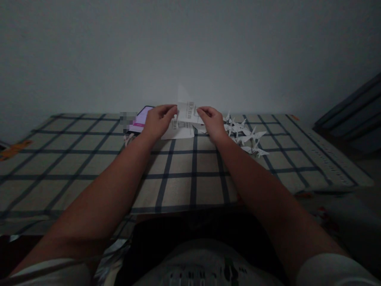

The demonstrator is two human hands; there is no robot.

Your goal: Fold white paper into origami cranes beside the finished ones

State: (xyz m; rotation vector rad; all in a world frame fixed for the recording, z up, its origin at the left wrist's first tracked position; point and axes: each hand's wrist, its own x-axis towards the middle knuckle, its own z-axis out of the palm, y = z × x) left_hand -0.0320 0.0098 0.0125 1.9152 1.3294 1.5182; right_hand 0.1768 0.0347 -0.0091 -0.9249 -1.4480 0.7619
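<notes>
A: You have a thin white sheet of printed paper (188, 112) raised between your hands, above the far part of the pale tablecloth with dark checked lines (178, 163).

B: And your grip on it?

A: Closed on both sides. Your left hand (158, 122) pinches the left edge between thumb and forefinger; your right hand (214, 123) pinches the right edge the same way. How far your fingertips overlap the paper is too dim to tell.

B: It should weigh next to nothing, so you need very little force. I'd expect it to be limp across the middle, stiffer only along a crease.

A: Its pale upper part looks almost see-through against the grey wall (253, 59), so treat it as easy to tear or crumple. Light pinches at opposite edges, as you have them, suit it; a hard pull apart could rip it.

B: Slippery?

A: Probably not much; dry paper usually grips skin well enough. Just beneath it lies a white printed paper piece (186, 134); whether the two are joined, you can't tell from here.

B: Mind your right wrist: the white folded-paper cranes (251, 141) sit just beside it, and their thin points look easily bent.
</notes>
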